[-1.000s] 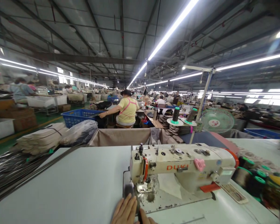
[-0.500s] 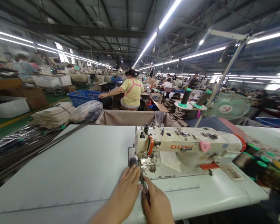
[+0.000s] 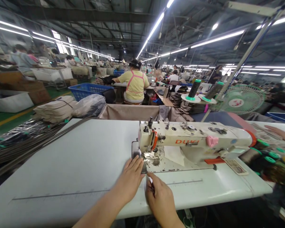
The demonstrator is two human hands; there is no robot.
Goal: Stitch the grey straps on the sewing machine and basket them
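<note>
A cream sewing machine (image 3: 192, 142) stands on a white table (image 3: 73, 164). My left hand (image 3: 130, 179) lies flat with fingers stretched out on the table, its fingertips at the needle plate (image 3: 152, 160) under the machine head. Just right of it, my right hand (image 3: 160, 199) has its fingers curled in a pinch on a narrow dark strip (image 3: 147, 181) that runs toward the needle. The strip is mostly hidden between the two hands.
Long dark strips (image 3: 26, 145) lie along the table's left edge. Thread cones (image 3: 270, 156) crowd the right end, where another person's hand (image 3: 279, 133) rests. A green fan (image 3: 242, 99), thread stand (image 3: 197, 93), blue basket (image 3: 87, 90) and seated workers are behind.
The view has tilted down, bringing both hands and forearms fully into sight. Both hands stay at the needle plate. Another person's hand has appeared at the far right.
</note>
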